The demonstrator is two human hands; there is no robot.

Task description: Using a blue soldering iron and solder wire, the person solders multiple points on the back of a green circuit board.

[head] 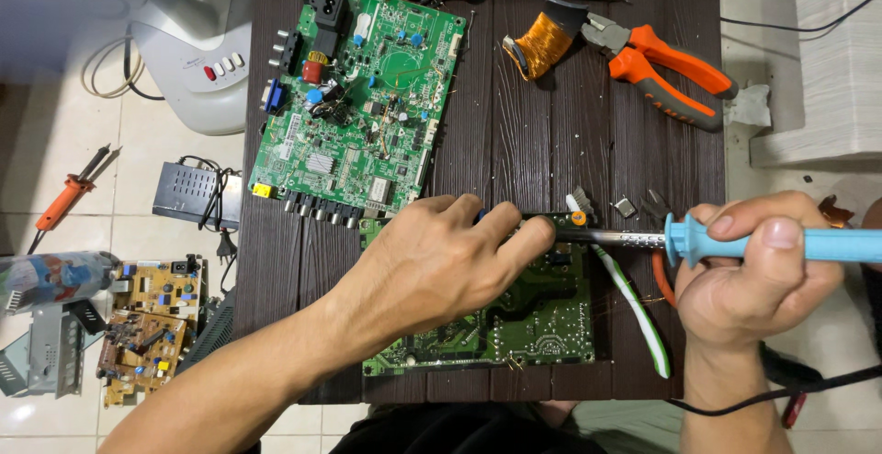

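With the left hand pressing its fingers flat on the dark green circuit board at the bench's near edge, the right hand, fingers wrapped around the blue-handled soldering iron, risks burning those fingers if the tip slips sideways.
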